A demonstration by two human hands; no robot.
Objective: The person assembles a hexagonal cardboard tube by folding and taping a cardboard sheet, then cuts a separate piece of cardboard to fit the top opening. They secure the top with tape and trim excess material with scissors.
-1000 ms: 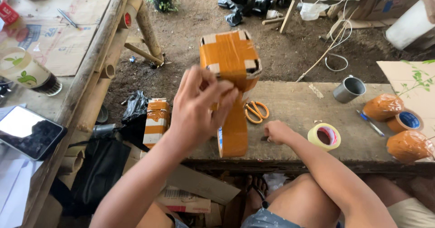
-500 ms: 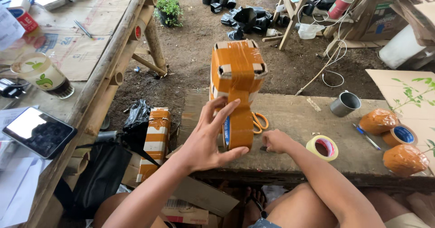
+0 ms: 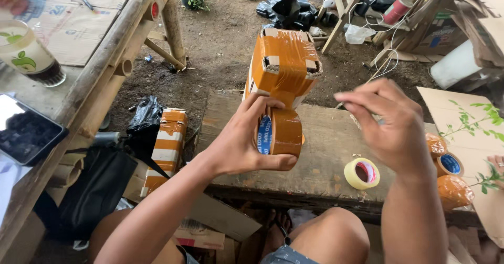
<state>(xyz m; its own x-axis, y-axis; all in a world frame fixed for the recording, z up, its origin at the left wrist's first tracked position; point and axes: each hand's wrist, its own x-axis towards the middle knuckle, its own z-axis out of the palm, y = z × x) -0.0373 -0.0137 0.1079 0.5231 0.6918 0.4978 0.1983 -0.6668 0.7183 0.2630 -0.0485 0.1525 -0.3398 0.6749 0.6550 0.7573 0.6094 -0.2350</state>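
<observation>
1. left hand (image 3: 244, 143): fingers curled around a roll of brown tape (image 3: 281, 133), gripping it and pressing it against the lower part of the taped box.
2. taped box (image 3: 283, 67): a tall cardboard box wrapped in brown tape, standing upright above the wooden bench (image 3: 325, 138), directly above the roll.
3. right hand (image 3: 391, 125): raised just to the right of the box, fingers loosely bent and spread, holding nothing visible; slightly blurred.
4. yellow tape roll (image 3: 362, 173): lying flat on the bench, below the right hand.
5. brown tape rolls (image 3: 446, 177): grouped at the bench's right end.
6. second taped box (image 3: 165, 146): standing on the ground left of the bench.
7. glass (image 3: 29, 56): on the table at left, above a dark tablet (image 3: 26, 130).
</observation>
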